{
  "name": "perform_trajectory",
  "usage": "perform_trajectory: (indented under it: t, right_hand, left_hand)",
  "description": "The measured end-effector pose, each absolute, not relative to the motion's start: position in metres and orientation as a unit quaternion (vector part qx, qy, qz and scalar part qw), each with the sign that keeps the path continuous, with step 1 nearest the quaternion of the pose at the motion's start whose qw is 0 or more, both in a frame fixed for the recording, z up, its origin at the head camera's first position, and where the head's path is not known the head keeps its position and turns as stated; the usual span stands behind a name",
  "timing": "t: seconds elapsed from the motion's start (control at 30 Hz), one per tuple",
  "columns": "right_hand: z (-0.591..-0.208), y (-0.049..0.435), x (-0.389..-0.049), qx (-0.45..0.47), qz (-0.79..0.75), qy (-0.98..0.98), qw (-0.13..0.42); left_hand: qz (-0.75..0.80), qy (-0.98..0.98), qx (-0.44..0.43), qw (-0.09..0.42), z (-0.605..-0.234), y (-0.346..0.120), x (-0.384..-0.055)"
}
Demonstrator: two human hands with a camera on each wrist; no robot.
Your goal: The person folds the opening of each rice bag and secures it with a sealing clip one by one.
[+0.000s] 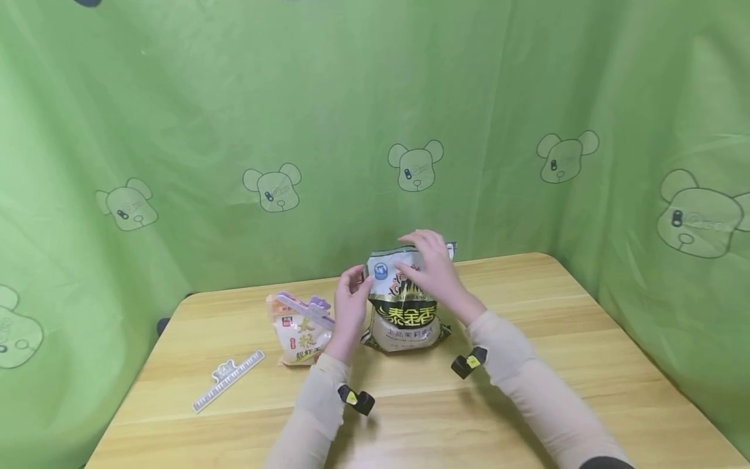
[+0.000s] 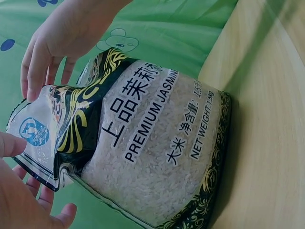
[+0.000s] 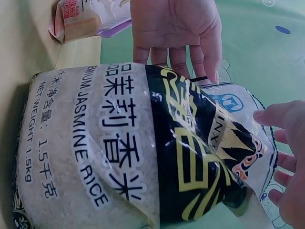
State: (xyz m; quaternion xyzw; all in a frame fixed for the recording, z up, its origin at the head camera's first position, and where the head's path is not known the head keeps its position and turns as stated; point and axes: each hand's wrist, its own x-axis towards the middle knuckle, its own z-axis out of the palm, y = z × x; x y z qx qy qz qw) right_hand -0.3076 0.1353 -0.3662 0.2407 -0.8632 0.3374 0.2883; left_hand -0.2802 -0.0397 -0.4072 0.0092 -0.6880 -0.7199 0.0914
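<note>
A rice bag [image 1: 404, 326], printed "Premium Jasmine Rice" with a black and gold band, stands upright on the table in the head view. My left hand [image 1: 351, 299] pinches its upper left edge, thumb in front and fingers behind. At the top edge, my right hand [image 1: 433, 270] holds the bag loosely, with the thumb on the white front and the fingers over the back. The bag's white top [image 3: 248, 124] is creased and bent in the right wrist view. Clear film shows the rice grains [image 2: 138, 176] in the left wrist view.
Left of the rice bag stands a smaller food bag [image 1: 299, 335] with a purple clip [image 1: 307, 309] across its top. A white clip with piano-key markings [image 1: 228, 381] lies on the wooden table [image 1: 410, 417] at the left. Green curtains [image 1: 351, 98] hang behind and beside the table.
</note>
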Motion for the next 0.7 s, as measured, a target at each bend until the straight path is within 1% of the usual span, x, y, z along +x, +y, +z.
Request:
perform_trajectory:
  t: [0.17, 0.3, 0.7]
  right_hand:
    - [-0.364, 0.128, -0.309, 0.246, 0.321, -0.871, 0.279]
    - [-0.365, 0.123, -0.310, 0.250, 0.308, -0.872, 0.287]
    - [-0.369, 0.116, -0.315, 0.243, 0.301, -0.866, 0.316]
  left_hand:
    - [-0.718, -0.690, 0.009, 0.086, -0.403, -0.042, -0.278]
    - [-0.723, -0.686, 0.005, 0.084, -0.407, -0.042, -0.282]
    - [-0.716, -0.689, 0.000, 0.112, -0.419, -0.041, -0.288]
